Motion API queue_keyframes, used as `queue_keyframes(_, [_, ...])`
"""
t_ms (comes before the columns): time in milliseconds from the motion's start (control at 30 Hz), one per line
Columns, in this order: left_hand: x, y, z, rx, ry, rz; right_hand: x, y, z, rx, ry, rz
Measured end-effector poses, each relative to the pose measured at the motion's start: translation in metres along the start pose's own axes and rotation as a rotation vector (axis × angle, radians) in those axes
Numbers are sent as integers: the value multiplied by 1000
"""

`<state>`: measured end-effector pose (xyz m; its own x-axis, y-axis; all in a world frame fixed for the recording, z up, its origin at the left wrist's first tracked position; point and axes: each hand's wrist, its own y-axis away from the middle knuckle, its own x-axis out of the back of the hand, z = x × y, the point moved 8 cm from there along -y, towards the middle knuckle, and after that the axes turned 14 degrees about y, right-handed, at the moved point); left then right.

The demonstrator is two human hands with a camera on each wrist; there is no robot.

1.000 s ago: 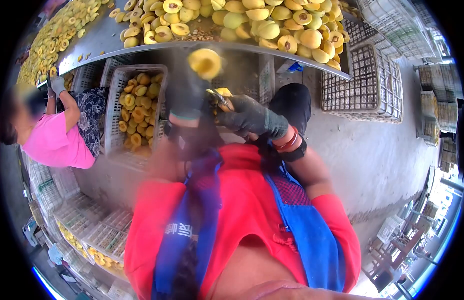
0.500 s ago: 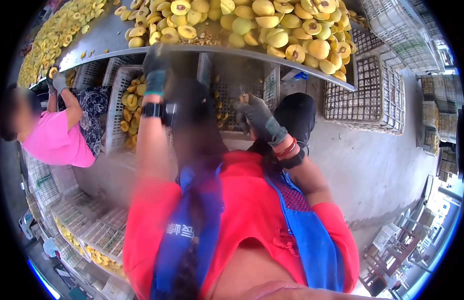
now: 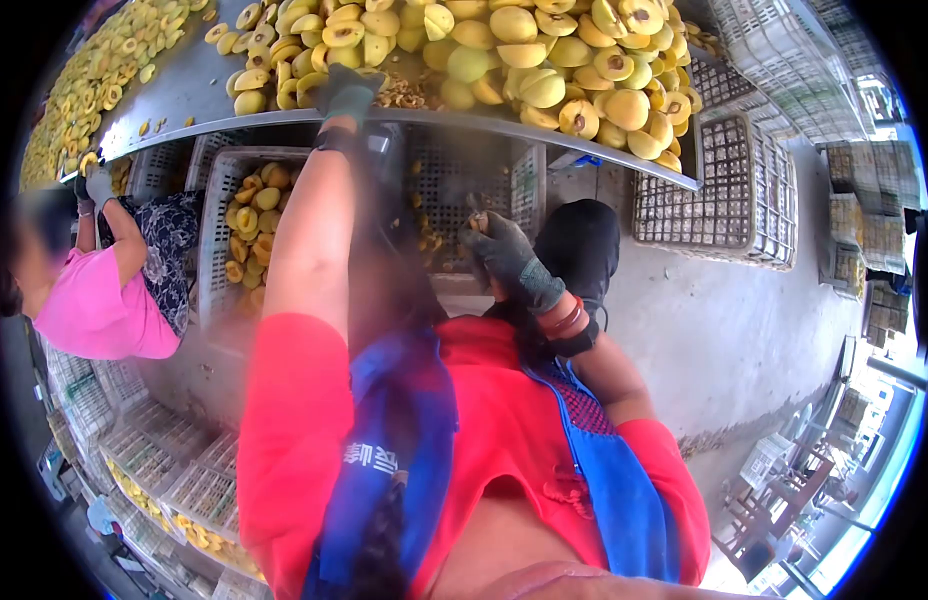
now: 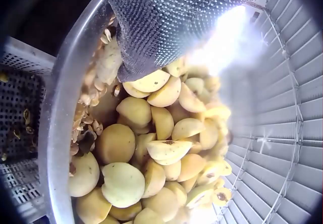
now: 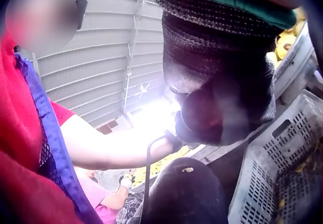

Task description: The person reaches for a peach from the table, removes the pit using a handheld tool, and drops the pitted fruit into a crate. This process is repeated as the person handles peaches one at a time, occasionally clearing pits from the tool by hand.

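My left hand [image 3: 348, 97], in a dark knit glove, reaches over the metal table's edge into a pile of yellow peach halves [image 3: 544, 85]. In the left wrist view the gloved fingers [image 4: 146, 47] point down onto the peach halves [image 4: 166, 151], their tips hidden; I cannot tell whether they grip one. My right hand [image 3: 514, 255], also gloved, is curled over my lap around a small pliers-like tool [image 3: 477, 213], mostly hidden by the glove. The right wrist view shows this hand [image 5: 222, 98] dark and bent at the fingers.
Broken pits [image 3: 402, 93] lie near the metal table rim [image 3: 464, 117]. A crate [image 3: 216, 200] of peach halves stands at left, another crate [image 3: 534, 190] under the table edge. Stacked crates [image 3: 719, 190] stand at right. A person in pink [image 3: 109, 300] sits at far left.
My left hand was near the right one beside a pitted peach half, swung left to the table edge, then moved onto the pile. The peach piece at the tool is gone from view.
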<state>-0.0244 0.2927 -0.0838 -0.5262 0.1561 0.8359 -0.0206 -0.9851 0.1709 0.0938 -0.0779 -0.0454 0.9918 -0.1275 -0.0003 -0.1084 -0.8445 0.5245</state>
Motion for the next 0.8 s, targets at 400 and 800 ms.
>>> queue_keyframes(400, [7,43,30,-456,186,-90,5,1,-2,-14,8,41])
queue_keyframes(800, [62,134,85,-766,942,-147,22,23,-49,497,671,418])
